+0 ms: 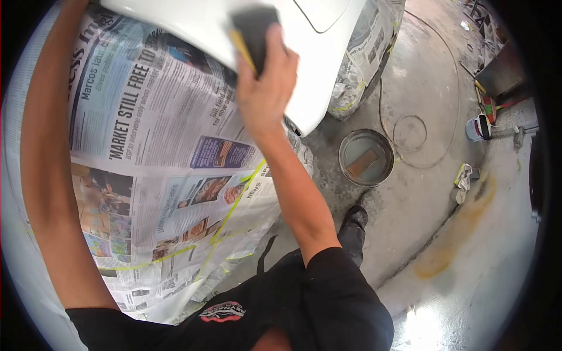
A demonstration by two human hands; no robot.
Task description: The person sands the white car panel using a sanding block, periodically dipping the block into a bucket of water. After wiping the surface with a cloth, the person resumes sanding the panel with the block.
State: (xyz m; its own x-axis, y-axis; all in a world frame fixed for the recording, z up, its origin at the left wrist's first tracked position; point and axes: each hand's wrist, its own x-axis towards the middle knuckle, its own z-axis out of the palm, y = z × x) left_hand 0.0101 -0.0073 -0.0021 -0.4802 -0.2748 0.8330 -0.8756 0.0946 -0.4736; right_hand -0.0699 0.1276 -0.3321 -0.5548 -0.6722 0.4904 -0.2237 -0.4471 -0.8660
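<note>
Right hand (pixel 269 88) holds block (pixel 261 36) — left hand unseen — newspaper (pixel 158 111) beside white panel (pixel 313 70), basin (pixel 343 169) below.

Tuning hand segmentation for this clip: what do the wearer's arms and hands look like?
Short black sleeves on both arms, ending above the elbows; bare forearms, no cables or bands visible. Right hand ungloved, slightly blurred; left hand out of view. The black shirt carries a red, white and black logo.
</note>
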